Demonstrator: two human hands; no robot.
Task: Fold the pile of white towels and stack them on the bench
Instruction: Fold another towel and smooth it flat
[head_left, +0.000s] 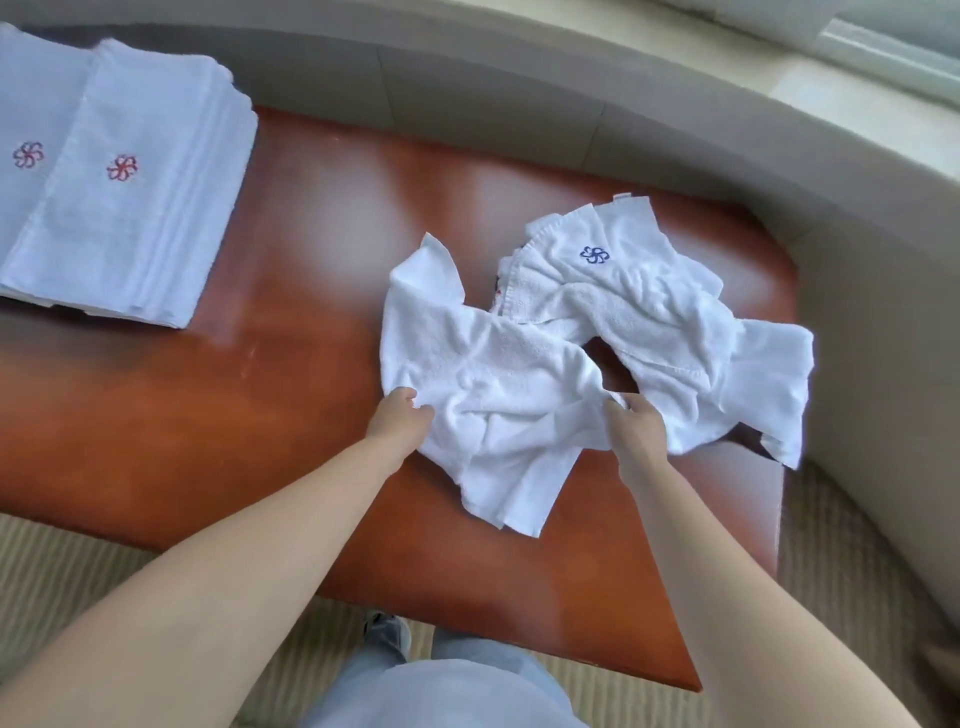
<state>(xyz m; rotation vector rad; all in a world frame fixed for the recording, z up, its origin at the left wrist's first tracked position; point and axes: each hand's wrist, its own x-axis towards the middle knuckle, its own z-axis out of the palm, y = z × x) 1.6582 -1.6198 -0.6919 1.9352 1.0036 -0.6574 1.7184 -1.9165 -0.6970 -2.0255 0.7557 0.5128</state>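
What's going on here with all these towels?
A person is folding white towels on a wooden bench. The left hand and right hand each grip an edge of a crumpled towel. Another unfolded towel with a blue emblem lies behind it. Two folded stacks sit at the bench's far left.

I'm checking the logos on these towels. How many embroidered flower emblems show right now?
3. Two red ones sit on the folded stacks at far left and; one blue emblem is on the crumpled pile at right. Others may be hidden in folds.
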